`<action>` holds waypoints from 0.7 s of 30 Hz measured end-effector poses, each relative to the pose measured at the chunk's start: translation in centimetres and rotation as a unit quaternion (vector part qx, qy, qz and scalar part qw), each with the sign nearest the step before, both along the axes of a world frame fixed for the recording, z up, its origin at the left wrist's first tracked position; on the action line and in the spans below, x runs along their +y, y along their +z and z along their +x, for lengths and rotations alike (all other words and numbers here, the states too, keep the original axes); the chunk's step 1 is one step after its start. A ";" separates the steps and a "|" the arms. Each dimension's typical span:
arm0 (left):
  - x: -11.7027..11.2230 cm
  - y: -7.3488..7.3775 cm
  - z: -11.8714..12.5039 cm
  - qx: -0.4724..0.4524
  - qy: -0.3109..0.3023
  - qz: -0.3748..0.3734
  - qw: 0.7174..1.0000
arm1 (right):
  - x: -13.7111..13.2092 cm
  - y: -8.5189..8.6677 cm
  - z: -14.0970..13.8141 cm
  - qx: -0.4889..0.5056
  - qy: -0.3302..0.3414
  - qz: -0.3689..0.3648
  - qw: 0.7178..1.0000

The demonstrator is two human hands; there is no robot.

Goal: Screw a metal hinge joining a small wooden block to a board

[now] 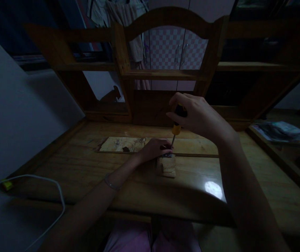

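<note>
While the right hand (196,113) grips a screwdriver (176,130) pointing down beside the left hand (154,148), whose hold I cannot tell, a short wooden piece (169,167) lies nearside of the left fingertips.

- On the desk (84,164) before me: a long board (123,143), a short wood piece (168,167) on its near side.
- Above that piece, the screwdriver (176,129) in my right hand (196,112).
- Behind, a shelf unit (165,74); beyond it, a cupboard (163,52).
- On my left, a cable (60,192).
</note>
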State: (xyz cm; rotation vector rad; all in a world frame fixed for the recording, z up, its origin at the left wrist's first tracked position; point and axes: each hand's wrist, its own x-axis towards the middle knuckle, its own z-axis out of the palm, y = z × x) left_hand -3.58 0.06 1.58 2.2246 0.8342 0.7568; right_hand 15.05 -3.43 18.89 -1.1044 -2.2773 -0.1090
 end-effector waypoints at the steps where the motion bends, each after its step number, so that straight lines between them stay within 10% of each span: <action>1: -0.1 0.0 0.0 0.009 0.003 0.012 1.000 | 0.0 0.0 0.0 -0.002 0.006 -0.002 1.000; 21: -0.4 -0.1 0.3 0.063 0.029 0.128 0.989 | -0.5 0.4 0.2 -0.007 0.044 -0.030 0.999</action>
